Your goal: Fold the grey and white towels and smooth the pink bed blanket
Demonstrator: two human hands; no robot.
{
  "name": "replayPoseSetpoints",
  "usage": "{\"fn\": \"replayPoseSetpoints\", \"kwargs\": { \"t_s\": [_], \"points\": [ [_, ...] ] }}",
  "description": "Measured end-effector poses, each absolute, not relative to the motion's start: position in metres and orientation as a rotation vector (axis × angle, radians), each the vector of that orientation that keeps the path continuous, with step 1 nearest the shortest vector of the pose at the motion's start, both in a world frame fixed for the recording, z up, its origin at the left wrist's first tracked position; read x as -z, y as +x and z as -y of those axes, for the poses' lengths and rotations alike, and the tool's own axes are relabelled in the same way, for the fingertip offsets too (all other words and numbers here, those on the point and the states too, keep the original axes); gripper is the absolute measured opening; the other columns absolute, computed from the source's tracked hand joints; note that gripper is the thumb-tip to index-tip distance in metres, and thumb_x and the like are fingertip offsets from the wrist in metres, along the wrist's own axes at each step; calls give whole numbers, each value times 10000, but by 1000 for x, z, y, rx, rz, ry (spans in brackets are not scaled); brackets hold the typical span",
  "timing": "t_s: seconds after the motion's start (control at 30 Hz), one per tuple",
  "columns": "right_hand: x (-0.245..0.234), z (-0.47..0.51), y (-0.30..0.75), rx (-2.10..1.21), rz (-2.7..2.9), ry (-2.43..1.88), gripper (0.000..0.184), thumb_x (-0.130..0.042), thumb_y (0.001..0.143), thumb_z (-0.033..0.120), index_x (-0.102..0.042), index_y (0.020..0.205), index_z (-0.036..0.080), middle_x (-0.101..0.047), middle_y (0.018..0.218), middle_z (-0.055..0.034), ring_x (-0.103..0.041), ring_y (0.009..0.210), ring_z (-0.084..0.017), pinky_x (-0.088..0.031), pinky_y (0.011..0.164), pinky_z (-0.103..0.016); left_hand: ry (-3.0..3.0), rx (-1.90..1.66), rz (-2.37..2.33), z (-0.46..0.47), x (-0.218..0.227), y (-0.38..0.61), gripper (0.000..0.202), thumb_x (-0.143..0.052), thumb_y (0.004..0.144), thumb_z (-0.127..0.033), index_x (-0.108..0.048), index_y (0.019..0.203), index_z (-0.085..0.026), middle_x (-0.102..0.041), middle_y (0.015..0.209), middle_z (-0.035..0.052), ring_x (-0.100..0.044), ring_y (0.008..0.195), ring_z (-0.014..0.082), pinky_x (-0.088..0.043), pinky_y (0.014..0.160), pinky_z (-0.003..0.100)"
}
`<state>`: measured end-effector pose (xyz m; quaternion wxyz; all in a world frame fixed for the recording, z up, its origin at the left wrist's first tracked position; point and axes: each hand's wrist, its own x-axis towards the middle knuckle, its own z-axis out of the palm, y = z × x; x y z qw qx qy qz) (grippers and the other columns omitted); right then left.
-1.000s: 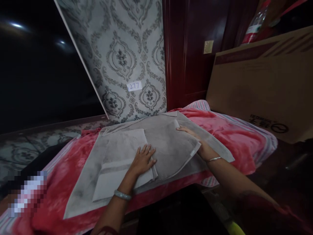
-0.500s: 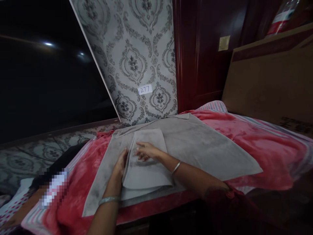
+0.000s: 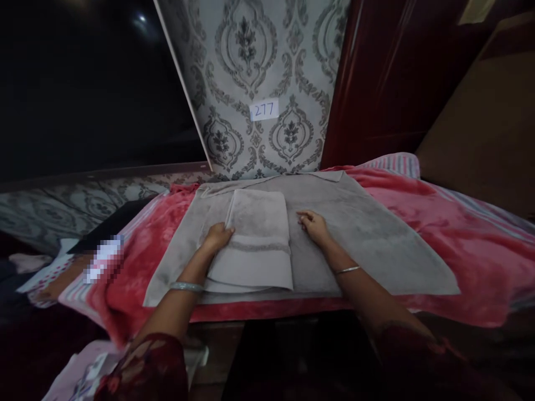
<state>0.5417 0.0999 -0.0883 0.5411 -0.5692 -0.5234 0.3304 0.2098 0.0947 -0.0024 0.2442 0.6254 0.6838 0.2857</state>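
Observation:
A folded grey towel (image 3: 259, 239) lies on a larger grey towel (image 3: 376, 245) spread flat over a red blanket (image 3: 451, 217). My left hand (image 3: 217, 236) grips the folded towel's left edge, fingers curled around it. To the right of the folded towel, my right hand (image 3: 312, 225) rests on the large towel with its fingers loosely bent and nothing in them. Each wrist carries a bangle.
Patterned grey wallpaper with a paper label reading 277 (image 3: 264, 109) rises behind the blanket. A dark red wooden panel (image 3: 384, 83) and a brown cardboard box (image 3: 489, 128) stand at the right. A dark screen (image 3: 83, 83) fills the left. Cloth lies at lower left.
The folded flap has been laid over into a narrow stack. My right hand came off it to the right onto the large towel, while my left moved to its left edge.

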Motion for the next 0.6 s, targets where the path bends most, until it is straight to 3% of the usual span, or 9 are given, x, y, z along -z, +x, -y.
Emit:
{"fn": "replayPoseSetpoints", "kwargs": {
  "t_s": [0.13,0.27,0.37,0.6],
  "points": [
    [93,-104,541,-794,1257,-1343,443,-504,745,356,-696,1070,124,-659,745,-28,-557,591,-133,-462,572,-248,1496,-857,-1738,-83,1,197,329,-591,787,-424,-692,918,-139,-724,759,72,-698,733,228,-531,668,306],
    [92,-104,541,-797,1258,-1334,440,-494,747,349,-694,1070,127,-659,734,-21,-553,579,-130,-460,559,-246,1365,-766,-1677,-71,-1,181,354,-721,652,-453,-676,798,-135,-674,630,58,-656,611,236,-523,603,336],
    [92,-104,540,-793,1256,-1324,431,-487,746,345,-699,1054,130,-659,724,-16,-552,572,-126,-453,550,-240,1406,-665,-1738,-73,-3,174,313,-749,618,-427,-658,743,-155,-691,655,60,-670,667,245,-521,609,319],
    [91,-106,537,-776,1250,-1323,433,-486,724,367,-714,1010,135,-652,681,-16,-529,525,-129,-428,524,-251,1693,-629,-2097,-130,-20,185,247,-673,761,-403,-675,800,-159,-745,851,97,-689,946,265,-479,713,265]
  ]
}}
